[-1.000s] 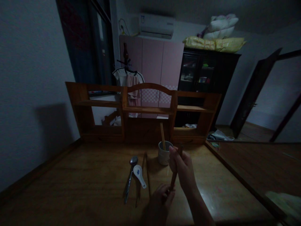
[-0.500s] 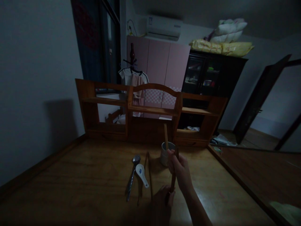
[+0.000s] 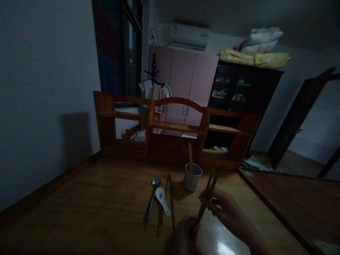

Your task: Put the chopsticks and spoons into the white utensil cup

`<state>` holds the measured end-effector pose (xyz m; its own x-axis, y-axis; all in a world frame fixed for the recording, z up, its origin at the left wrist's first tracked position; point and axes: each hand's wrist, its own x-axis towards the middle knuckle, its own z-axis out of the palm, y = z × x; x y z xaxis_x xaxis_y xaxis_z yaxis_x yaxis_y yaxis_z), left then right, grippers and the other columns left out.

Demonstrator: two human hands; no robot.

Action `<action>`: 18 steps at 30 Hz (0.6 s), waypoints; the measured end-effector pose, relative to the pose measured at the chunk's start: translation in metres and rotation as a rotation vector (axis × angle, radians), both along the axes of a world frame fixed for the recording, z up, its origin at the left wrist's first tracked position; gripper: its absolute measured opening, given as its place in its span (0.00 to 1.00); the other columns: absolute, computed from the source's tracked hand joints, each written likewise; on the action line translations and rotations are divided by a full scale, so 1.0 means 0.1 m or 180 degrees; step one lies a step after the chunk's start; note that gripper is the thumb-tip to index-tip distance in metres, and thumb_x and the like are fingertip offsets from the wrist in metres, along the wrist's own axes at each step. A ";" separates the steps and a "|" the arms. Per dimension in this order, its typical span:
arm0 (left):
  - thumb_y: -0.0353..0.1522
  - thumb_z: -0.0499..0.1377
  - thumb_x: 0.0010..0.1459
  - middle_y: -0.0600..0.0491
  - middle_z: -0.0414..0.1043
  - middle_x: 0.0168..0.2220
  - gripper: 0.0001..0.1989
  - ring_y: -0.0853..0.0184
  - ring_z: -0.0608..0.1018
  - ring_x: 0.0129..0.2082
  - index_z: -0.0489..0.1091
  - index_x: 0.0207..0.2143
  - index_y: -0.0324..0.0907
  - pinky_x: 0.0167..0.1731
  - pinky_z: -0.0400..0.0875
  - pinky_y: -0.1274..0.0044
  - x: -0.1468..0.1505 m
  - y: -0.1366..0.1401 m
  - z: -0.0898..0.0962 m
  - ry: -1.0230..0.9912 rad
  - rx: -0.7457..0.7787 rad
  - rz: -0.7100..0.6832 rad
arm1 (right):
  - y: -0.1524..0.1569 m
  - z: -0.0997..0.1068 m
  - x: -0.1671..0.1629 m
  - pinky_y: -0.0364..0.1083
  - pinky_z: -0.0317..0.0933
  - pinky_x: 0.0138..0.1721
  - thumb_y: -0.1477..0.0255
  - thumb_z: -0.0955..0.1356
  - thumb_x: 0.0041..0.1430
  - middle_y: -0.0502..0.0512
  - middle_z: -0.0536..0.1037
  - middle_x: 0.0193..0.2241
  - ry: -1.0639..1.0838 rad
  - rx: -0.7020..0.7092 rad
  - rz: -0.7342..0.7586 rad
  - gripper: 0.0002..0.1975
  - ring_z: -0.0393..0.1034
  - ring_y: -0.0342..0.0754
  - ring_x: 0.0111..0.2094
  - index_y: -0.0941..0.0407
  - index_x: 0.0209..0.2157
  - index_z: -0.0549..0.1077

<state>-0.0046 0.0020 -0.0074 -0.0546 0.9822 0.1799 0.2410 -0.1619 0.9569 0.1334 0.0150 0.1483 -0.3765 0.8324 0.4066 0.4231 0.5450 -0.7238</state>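
Two dark wooden chopsticks (image 3: 205, 199) stand slanted between my hands. My right hand (image 3: 221, 207) pinches them around their middle, and my left hand (image 3: 187, 228) closes around their lower ends near the tabletop. A pale cup (image 3: 192, 180) stands just beyond my hands, with lighter chopsticks (image 3: 190, 157) upright inside it. To the left lie a metal spoon (image 3: 151, 205) and a white ceramic spoon (image 3: 162, 200) with a blue mark, close together. Beside them, more dark chopsticks (image 3: 171, 202) lie on the table, one partly hidden by the spoons.
The wooden table (image 3: 106, 202) has a low shelf unit (image 3: 172, 127) along its back edge and a raised rim (image 3: 268, 205) on the right. A wall (image 3: 47, 88) borders the left side. Behind stand a pink wardrobe (image 3: 183, 74) and a dark cabinet (image 3: 244, 85).
My right hand has moved right and down from beside the cup, uncovering it. The two chopsticks between my hands now tilt right and show apart at the top. The spoons stay in place.
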 end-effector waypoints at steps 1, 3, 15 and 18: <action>0.34 0.55 0.58 0.46 0.77 0.45 0.13 0.57 0.76 0.46 0.77 0.41 0.44 0.46 0.71 0.70 0.00 0.00 -0.01 0.0062 -0.0039 0.0047 | 0.00 0.02 0.03 0.44 0.65 0.29 0.69 0.68 0.67 0.55 0.75 0.37 -0.0078 -0.0111 0.0031 0.05 0.72 0.51 0.33 0.55 0.41 0.75; 0.33 0.54 0.58 0.46 0.76 0.47 0.14 0.58 0.76 0.46 0.76 0.44 0.43 0.46 0.71 0.70 0.00 0.01 -0.01 0.0196 -0.0042 -0.0032 | 0.04 0.10 0.06 0.44 0.67 0.27 0.70 0.68 0.65 0.55 0.76 0.35 -0.0209 -0.0280 0.0172 0.05 0.72 0.50 0.30 0.56 0.39 0.75; 0.35 0.52 0.63 0.48 0.75 0.34 0.13 0.63 0.77 0.37 0.75 0.33 0.42 0.39 0.70 0.76 -0.01 0.06 0.04 0.0302 0.0735 -0.0497 | 1.51 1.46 0.39 0.47 0.72 0.33 0.62 0.76 0.53 0.57 0.78 0.31 0.0510 -0.0185 0.0452 0.16 0.75 0.51 0.31 0.60 0.36 0.76; 0.32 0.52 0.62 0.48 0.76 0.36 0.13 0.63 0.77 0.37 0.76 0.33 0.41 0.39 0.69 0.75 0.00 0.08 0.04 0.0416 0.0512 -0.0603 | 1.76 1.39 0.30 0.45 0.72 0.29 0.63 0.78 0.47 0.56 0.77 0.27 0.0389 -0.0361 0.0454 0.17 0.75 0.50 0.27 0.62 0.32 0.76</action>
